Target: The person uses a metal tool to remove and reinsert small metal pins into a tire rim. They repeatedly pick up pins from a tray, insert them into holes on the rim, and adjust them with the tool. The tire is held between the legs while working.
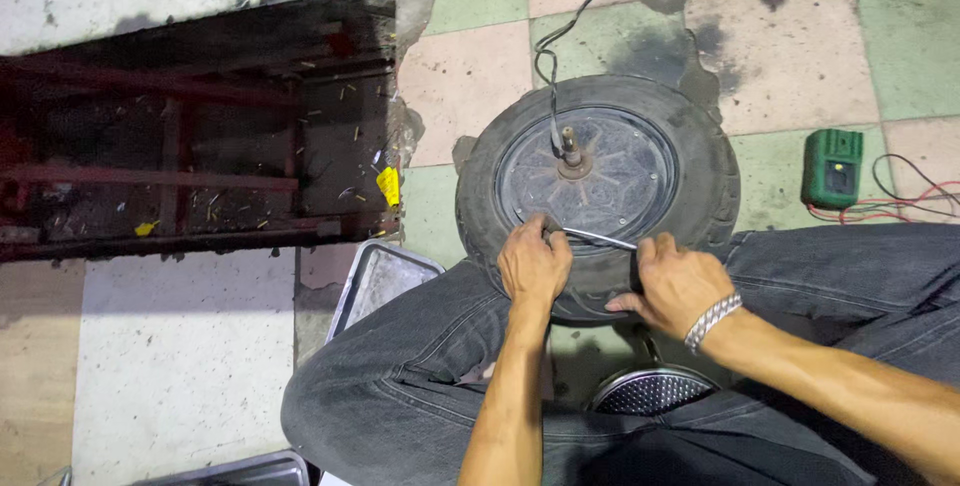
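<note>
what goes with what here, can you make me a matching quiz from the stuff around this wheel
Things:
1. tyre
2. green meter
3. metal tray
4. slim metal tool

Places:
A. on the floor tiles, right of the wheel
B. held between both hands
C. left of the person's knee
D. around the grey hub

Pairs: 1-D, 2-A, 3-C, 4-B

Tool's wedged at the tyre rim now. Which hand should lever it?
Probably the right hand: it grips the free end of the metal tool, giving leverage. The left hand sits at the tip, pressing on the tyre by the rim.
</note>
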`<action>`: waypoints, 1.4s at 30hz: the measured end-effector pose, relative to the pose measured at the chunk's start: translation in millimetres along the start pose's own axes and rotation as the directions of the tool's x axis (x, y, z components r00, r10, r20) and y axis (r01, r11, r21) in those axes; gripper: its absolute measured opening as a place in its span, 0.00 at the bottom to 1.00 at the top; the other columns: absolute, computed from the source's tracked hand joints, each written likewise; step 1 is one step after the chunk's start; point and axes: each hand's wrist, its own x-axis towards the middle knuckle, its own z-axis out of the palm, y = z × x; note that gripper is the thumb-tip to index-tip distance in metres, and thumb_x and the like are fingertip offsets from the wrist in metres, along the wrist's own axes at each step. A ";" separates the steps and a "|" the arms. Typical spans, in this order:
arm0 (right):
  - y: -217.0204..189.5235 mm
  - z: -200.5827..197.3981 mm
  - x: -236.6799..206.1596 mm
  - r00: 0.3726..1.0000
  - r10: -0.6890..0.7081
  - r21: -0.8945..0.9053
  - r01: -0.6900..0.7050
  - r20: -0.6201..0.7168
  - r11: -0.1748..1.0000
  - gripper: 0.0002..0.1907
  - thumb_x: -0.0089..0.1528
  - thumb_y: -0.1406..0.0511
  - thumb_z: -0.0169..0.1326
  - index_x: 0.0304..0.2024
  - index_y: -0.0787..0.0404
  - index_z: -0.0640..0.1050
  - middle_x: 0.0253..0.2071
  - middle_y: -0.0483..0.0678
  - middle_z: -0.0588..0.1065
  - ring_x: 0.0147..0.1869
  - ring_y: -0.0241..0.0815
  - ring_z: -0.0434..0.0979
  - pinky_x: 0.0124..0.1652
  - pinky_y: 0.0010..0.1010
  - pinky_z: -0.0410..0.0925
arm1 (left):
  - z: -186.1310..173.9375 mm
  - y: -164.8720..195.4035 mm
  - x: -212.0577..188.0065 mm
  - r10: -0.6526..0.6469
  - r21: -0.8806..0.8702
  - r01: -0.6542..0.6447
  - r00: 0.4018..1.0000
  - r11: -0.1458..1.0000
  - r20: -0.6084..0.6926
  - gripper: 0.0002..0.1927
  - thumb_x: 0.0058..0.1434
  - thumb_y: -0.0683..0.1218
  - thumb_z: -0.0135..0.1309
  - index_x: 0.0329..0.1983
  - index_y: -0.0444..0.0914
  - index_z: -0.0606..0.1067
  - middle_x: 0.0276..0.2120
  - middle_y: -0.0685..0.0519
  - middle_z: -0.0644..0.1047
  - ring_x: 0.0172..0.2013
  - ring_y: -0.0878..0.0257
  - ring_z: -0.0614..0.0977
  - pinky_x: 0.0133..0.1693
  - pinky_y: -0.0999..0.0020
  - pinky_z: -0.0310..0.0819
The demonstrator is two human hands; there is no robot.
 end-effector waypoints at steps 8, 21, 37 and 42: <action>-2.2 17.6 -8.0 0.997 -0.044 -0.061 0.048 0.061 0.997 0.38 0.56 0.37 0.54 0.44 0.65 0.74 0.34 0.58 0.77 0.33 0.57 0.82 0.30 0.43 0.75 | 13.7 -8.1 -7.6 0.029 0.059 -0.028 0.999 0.998 -0.020 0.11 0.56 0.50 0.54 0.36 0.38 0.77 0.35 0.41 0.80 0.41 0.41 0.80 0.44 0.46 0.71; 9.3 19.6 119.5 0.978 -0.102 0.377 0.165 -0.181 0.911 0.18 0.66 0.50 0.51 0.42 0.54 0.82 0.37 0.59 0.81 0.43 0.60 0.81 0.44 0.50 0.73 | 15.1 -93.6 29.1 -0.151 -0.124 0.099 0.817 0.987 -0.557 0.27 0.54 0.49 0.62 0.53 0.29 0.73 0.50 0.36 0.75 0.52 0.40 0.76 0.55 0.48 0.68; 153.1 66.7 107.2 0.750 0.438 0.866 -0.470 0.495 -0.174 0.45 0.57 0.42 0.55 0.65 0.66 0.71 0.60 0.62 0.74 0.60 0.61 0.74 0.57 0.45 0.67 | 4.0 -97.7 36.1 -0.542 -0.858 0.510 0.707 -0.055 0.455 0.39 0.55 0.59 0.57 0.67 0.34 0.69 0.60 0.45 0.77 0.58 0.48 0.78 0.61 0.54 0.68; 119.8 111.2 78.6 0.685 0.380 0.745 -0.368 0.622 -0.557 0.39 0.60 0.42 0.47 0.66 0.57 0.71 0.62 0.51 0.73 0.59 0.53 0.75 0.55 0.48 0.68 | -62.9 -47.5 87.7 -0.492 -0.530 0.502 0.853 0.683 0.173 0.47 0.50 0.67 0.58 0.63 0.28 0.78 0.59 0.42 0.79 0.58 0.56 0.78 0.59 0.63 0.66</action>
